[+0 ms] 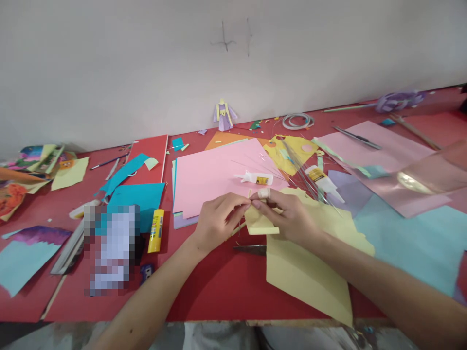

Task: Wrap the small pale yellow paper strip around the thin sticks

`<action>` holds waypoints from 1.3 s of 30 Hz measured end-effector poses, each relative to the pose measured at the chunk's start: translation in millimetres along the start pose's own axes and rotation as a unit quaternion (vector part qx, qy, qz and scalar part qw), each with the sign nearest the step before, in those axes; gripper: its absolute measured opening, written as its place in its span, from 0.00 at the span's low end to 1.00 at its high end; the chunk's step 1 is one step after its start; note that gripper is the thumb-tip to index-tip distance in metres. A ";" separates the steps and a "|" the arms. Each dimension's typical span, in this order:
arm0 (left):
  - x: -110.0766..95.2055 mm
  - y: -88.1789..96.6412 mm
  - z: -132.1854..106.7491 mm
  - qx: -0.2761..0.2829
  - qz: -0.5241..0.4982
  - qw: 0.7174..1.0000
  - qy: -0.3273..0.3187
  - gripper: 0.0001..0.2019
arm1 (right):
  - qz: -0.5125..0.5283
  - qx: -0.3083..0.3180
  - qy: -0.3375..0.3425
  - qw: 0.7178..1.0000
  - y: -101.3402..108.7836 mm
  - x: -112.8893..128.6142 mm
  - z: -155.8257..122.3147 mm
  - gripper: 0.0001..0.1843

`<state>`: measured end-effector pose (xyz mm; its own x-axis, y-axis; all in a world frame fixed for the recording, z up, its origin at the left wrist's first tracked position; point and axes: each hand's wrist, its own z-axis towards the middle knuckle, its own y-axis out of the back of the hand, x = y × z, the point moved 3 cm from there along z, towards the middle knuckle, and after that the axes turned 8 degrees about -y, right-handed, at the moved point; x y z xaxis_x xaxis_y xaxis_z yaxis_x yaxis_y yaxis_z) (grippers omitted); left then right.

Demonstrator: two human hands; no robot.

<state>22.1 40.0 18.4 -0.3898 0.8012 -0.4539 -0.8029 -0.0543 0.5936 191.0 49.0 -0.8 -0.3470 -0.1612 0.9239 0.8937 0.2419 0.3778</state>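
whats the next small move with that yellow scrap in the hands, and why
Probably keep rolling the small yellow paper piece tighter around the thin stick. Both the left hand and right hand pinch its top edge at the fingertips, and the paper looks only partly wrapped.

blurred block: contents unreadable | scissors: partly under yellow paper
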 end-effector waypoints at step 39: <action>9.4 8.5 1.6 0.135 -0.008 0.990 -0.027 0.05 | 0.135 0.041 -0.023 0.990 -0.9 0.7 1.3 0.04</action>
<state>12.4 48.0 20.2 -0.3478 0.8317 -0.4329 -0.6556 0.1143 0.7464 189.6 49.9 -0.4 -0.1132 -0.0363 0.9929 0.9302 0.3473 0.1188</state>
